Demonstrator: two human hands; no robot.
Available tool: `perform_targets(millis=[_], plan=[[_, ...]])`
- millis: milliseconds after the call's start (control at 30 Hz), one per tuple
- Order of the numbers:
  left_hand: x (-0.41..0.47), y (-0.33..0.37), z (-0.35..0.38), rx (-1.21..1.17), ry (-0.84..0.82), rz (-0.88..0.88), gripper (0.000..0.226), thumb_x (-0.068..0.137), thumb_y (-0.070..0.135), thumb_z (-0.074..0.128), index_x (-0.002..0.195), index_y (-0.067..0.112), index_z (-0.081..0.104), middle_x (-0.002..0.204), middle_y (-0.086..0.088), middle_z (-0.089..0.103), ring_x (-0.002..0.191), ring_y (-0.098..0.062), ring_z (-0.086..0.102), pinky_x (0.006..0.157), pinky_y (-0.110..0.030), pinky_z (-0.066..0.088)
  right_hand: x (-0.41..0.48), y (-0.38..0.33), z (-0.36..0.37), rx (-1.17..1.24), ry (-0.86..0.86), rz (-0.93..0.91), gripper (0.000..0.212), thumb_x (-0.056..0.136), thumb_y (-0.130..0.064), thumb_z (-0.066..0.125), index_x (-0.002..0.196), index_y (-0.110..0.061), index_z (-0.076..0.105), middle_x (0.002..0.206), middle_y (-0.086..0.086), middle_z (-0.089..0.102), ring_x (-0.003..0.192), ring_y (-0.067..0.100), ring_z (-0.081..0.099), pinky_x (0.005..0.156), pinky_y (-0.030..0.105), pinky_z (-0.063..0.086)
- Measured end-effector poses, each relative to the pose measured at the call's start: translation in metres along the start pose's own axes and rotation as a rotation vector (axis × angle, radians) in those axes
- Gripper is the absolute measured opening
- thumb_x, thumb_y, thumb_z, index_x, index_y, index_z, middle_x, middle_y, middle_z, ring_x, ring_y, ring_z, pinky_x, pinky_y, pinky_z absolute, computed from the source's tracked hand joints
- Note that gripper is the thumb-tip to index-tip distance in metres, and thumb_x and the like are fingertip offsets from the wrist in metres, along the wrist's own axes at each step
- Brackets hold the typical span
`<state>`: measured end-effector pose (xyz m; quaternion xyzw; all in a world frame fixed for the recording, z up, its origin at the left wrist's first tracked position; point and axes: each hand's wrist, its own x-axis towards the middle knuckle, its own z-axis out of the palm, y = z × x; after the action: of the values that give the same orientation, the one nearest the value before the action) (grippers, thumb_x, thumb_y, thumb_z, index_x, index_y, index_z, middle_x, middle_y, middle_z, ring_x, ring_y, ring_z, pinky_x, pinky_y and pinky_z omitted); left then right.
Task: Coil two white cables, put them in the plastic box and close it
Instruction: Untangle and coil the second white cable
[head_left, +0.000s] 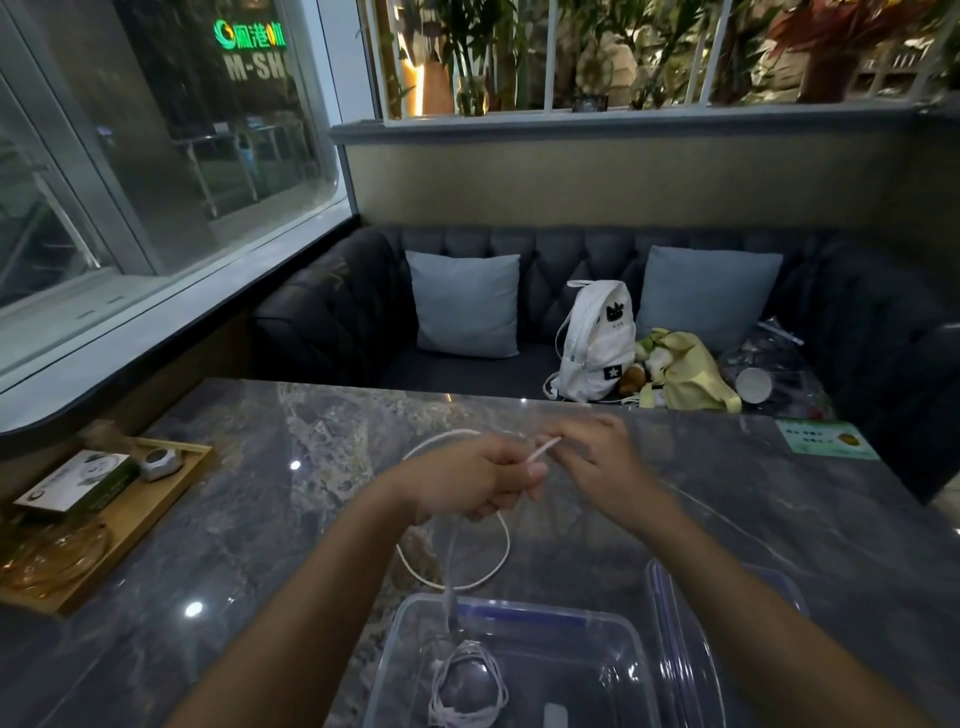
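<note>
- left hand (467, 483): raised over the middle of the table (260, 519), forearm coming in from the lower left; fingers curled round a white cable (501, 551), which it grips in the fist.
- right hand (597, 462): just beside the left hand, at the same height, forearm entering from the lower right; its fingers are blurred and meet the short free end of the cable that sticks up out of the left fist — whether they pinch it cannot be told.
- white cable: one loop hangs below the left fist and another arcs beyond it; a straight strand with a plug drops from the fist to the far rim of the box.
- plastic box (415, 623): clear, open, on the near edge of the table below the hands; inside lies a second coiled cable (467, 686) and a small pale block at the frame's lower edge.
- lid (753, 587): clear with a blue seal, off the box, at its right side — touching or overlapping that wall.
- wooden tray (130, 535): near the table's left edge, well apart from the hands, carrying a carton and an amber glass dish.
- bare tabletop lies between the tray and the box and runs beyond the hands to the far edge, behind which stands a sofa (337, 312) with a white backpack (592, 343).
</note>
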<state>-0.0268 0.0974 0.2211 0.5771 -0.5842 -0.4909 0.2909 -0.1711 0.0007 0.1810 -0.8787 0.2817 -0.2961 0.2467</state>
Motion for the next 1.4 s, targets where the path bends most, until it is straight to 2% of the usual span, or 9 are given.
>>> perform_targets(millis=[67, 133, 267, 367, 567, 700, 967, 1100, 1400], plan=[[-0.004, -0.001, -0.013, -0.053, 0.132, 0.032, 0.03, 0.097, 0.023, 0.043, 0.071, 0.016, 0.054, 0.041, 0.014, 0.035, 0.037, 0.0, 0.028, 0.038, -0.013, 0.024, -0.003, 0.008, -0.003, 0.083, 0.041, 0.065, 0.014, 0.087, -0.018, 0.058, 0.082, -0.009, 0.067, 0.079, -0.003, 0.066, 0.08, 0.016, 0.057, 0.095, 0.047, 0.035], [-0.006, -0.002, -0.025, -0.144, 0.222, 0.083, 0.031, 0.097, 0.023, 0.042, 0.07, 0.015, 0.054, 0.04, 0.014, 0.033, 0.036, 0.0, 0.025, 0.037, -0.012, 0.023, -0.004, 0.017, -0.002, 0.119, 0.081, 0.102, 0.008, 0.085, -0.017, 0.062, 0.084, -0.011, 0.068, 0.079, -0.008, 0.062, 0.081, 0.014, 0.058, 0.091, 0.047, 0.041], [-0.001, -0.009, -0.04, -0.204, 0.361, 0.143, 0.032, 0.098, 0.021, 0.042, 0.07, 0.013, 0.054, 0.041, 0.012, 0.035, 0.037, -0.003, 0.025, 0.036, -0.014, 0.023, -0.007, 0.03, 0.008, 0.227, 0.119, 0.24, 0.006, 0.085, -0.017, 0.062, 0.09, -0.018, 0.065, 0.084, -0.005, 0.063, 0.083, 0.014, 0.06, 0.073, 0.022, 0.045], [0.007, -0.023, -0.044, -0.132, 0.465, 0.089, 0.031, 0.098, 0.02, 0.043, 0.069, 0.015, 0.055, 0.038, 0.012, 0.039, 0.035, -0.002, 0.03, 0.036, -0.013, 0.027, -0.01, 0.036, 0.023, 0.202, 0.02, 0.274, 0.006, 0.085, -0.013, 0.061, 0.087, -0.017, 0.065, 0.08, -0.003, 0.063, 0.076, 0.013, 0.058, 0.066, 0.02, 0.043], [0.008, -0.064, -0.053, 0.076, 0.571, -0.01, 0.031, 0.098, 0.016, 0.041, 0.07, 0.015, 0.054, 0.051, 0.002, 0.042, 0.037, 0.0, 0.037, 0.041, -0.016, 0.031, -0.014, 0.044, 0.063, 0.098, -0.229, 0.264, 0.008, 0.081, -0.009, 0.065, 0.088, -0.009, 0.07, 0.077, 0.0, 0.064, 0.072, 0.012, 0.057, 0.069, 0.026, 0.043], [0.0, -0.096, -0.058, 0.111, 0.627, -0.078, 0.025, 0.097, 0.017, 0.043, 0.078, 0.009, 0.057, 0.056, 0.002, 0.045, 0.048, -0.008, 0.04, 0.043, -0.013, 0.033, -0.01, 0.051, 0.097, -0.02, -0.39, 0.26, 0.013, 0.082, -0.012, 0.062, 0.092, -0.011, 0.069, 0.092, 0.006, 0.07, 0.079, 0.009, 0.055, 0.064, 0.016, 0.034], [-0.006, -0.148, -0.065, 0.115, 0.671, -0.142, 0.03, 0.095, 0.016, 0.044, 0.068, 0.014, 0.056, 0.053, 0.003, 0.047, 0.047, -0.007, 0.042, 0.051, -0.027, 0.034, 0.006, 0.051, 0.17, -0.231, -0.748, 0.148, 0.022, 0.081, -0.008, 0.054, 0.101, -0.01, 0.065, 0.113, 0.01, 0.064, 0.106, 0.024, 0.057, 0.083, 0.024, 0.041], [-0.008, -0.169, -0.069, 0.069, 0.674, -0.172, 0.035, 0.096, 0.016, 0.044, 0.063, 0.023, 0.053, 0.051, 0.004, 0.046, 0.039, 0.001, 0.042, 0.046, -0.019, 0.034, 0.013, 0.055, 0.197, -0.429, -0.886, 0.022, 0.024, 0.083, -0.014, 0.05, 0.101, -0.009, 0.064, 0.117, 0.015, 0.061, 0.109, 0.03, 0.055, 0.091, 0.034, 0.042], [0.002, -0.188, -0.066, -0.029, 0.687, -0.184, 0.034, 0.096, 0.012, 0.043, 0.064, 0.019, 0.052, 0.051, 0.002, 0.045, 0.036, 0.003, 0.041, 0.042, -0.011, 0.033, 0.011, 0.071, 0.203, -0.468, -0.936, -0.021, 0.021, 0.086, -0.011, 0.044, 0.103, -0.007, 0.056, 0.115, 0.014, 0.06, 0.108, 0.029, 0.054, 0.091, 0.034, 0.035]])
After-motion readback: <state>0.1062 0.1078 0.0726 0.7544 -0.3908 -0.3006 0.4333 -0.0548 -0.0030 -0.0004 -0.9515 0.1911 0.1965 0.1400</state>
